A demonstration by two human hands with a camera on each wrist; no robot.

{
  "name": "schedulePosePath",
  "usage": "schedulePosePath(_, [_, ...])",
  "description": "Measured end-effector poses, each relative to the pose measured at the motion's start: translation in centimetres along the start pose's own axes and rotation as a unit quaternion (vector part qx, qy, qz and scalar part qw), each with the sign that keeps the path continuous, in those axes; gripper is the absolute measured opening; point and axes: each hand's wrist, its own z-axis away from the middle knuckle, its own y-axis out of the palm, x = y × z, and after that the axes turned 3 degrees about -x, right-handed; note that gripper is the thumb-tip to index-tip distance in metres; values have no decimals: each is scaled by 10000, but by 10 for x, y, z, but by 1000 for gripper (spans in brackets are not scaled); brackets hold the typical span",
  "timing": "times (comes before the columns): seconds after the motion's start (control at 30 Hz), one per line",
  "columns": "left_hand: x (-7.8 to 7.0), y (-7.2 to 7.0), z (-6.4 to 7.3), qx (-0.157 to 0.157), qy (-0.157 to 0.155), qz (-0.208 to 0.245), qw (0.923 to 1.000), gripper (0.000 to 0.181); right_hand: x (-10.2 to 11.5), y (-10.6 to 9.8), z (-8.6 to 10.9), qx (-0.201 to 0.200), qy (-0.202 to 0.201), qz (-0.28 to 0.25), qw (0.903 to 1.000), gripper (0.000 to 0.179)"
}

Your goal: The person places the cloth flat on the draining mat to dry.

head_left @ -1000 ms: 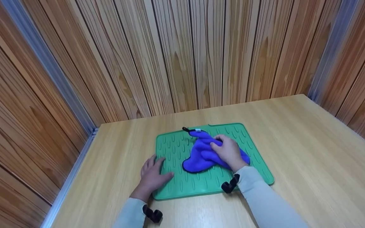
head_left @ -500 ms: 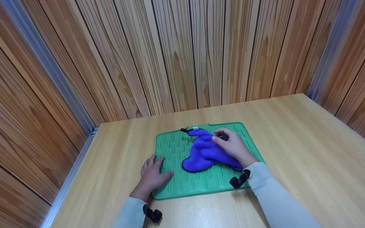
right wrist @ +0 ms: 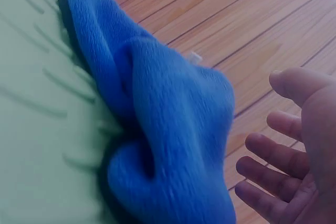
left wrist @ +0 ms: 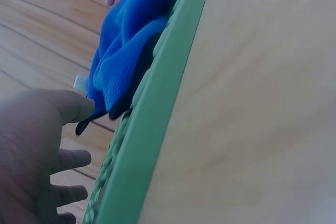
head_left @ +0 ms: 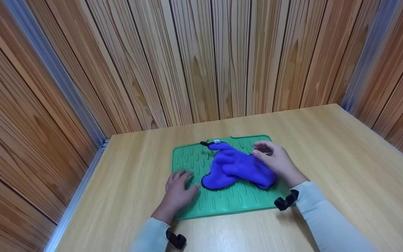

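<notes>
A blue cloth [head_left: 236, 166] with dark edging, a black loop and a small white tag lies crumpled on a green ridged mat [head_left: 222, 206]. To its right my right hand [head_left: 276, 159] hovers beside the cloth, fingers loosely bent and holding nothing. In the right wrist view that hand [right wrist: 294, 156] is apart from the cloth [right wrist: 173, 108], its fingers spread. My left hand [head_left: 180, 190] is over the mat's left side, fingers spread, left of the cloth. The left wrist view shows its fingers [left wrist: 73, 158] holding nothing; whether they touch the mat cannot be told.
The mat lies on a light wooden table [head_left: 135, 164]. Behind and beside the table stand wood-plank walls [head_left: 201, 63] with metal strips at the corners. A black wrist mount [head_left: 177, 239] sits on the left wrist, and a black mount [head_left: 286, 200] on the right.
My right hand has let go of the cloth and moved right, clear of it. My left hand has shifted slightly right over the mat. The cloth stays crumpled in much the same place.
</notes>
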Motion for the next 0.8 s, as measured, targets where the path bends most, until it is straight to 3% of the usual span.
schedulePosePath(0.43, [-14, 19, 2, -255, 216, 165, 9993, 48, -27, -24, 26, 234, 145, 539, 9982, 47])
schedulePosePath(0.8, [-19, 32, 0, -435, 274, -79, 9986, 39, -46, -34, 41, 697, -32, 1003, 9925, 46])
